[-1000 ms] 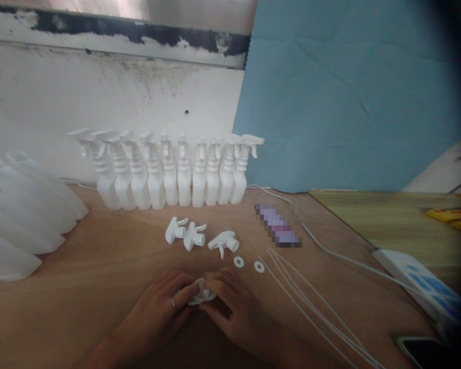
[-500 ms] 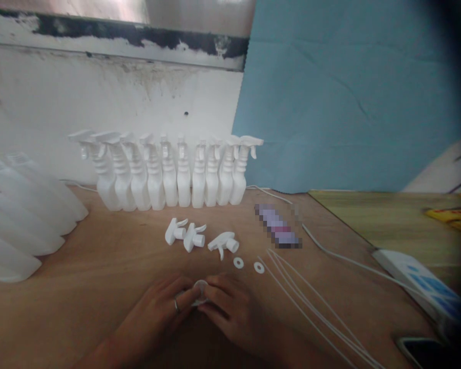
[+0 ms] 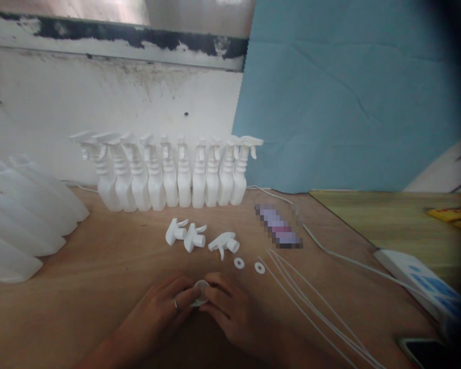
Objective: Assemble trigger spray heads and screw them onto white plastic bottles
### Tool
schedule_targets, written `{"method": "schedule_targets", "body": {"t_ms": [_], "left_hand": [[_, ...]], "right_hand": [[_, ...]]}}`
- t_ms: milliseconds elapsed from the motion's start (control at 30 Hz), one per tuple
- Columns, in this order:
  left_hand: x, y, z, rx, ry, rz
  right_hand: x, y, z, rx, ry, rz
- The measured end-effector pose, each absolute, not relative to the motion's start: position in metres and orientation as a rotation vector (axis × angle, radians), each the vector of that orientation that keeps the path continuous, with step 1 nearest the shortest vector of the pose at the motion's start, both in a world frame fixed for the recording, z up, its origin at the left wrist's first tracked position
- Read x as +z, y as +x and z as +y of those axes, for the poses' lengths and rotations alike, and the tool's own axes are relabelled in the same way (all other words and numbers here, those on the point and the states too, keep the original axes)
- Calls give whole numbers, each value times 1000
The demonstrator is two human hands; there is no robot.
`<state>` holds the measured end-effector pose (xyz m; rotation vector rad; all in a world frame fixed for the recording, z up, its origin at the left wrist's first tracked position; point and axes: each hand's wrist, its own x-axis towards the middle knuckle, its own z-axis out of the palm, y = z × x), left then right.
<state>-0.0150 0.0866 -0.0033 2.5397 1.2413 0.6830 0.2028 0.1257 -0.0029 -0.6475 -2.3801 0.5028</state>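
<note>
My left hand and my right hand meet low in the middle of the wooden table. Both pinch a small white plastic part between their fingertips; most of it is hidden by the fingers. A ring sits on a finger of my left hand. Just beyond lie three loose white trigger spray heads and two small white washers. Thin white dip tubes lie to the right of my hands.
Several assembled white spray bottles stand in a row against the back wall. Empty bottles lie stacked at the left. A white cable, a power strip, a pixelated item and a phone corner occupy the right.
Both hands have shifted slightly nearer and closed in on the white part, which now shows less between the fingers.
</note>
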Motion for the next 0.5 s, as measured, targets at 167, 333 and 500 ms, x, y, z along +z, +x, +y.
{"method": "schedule_targets", "body": {"t_ms": [167,333,500], "left_hand": [[-2,-14,87,699,2544,1248],[-8,-17,86,719,2699,1229],[-9,-18,87,699,2774,1183]], "right_hand": [[-5,202,124,525,-668,-2361],[-6,200,115,315,-743,-2365],[7,194,110,257,-788,-2490]]}}
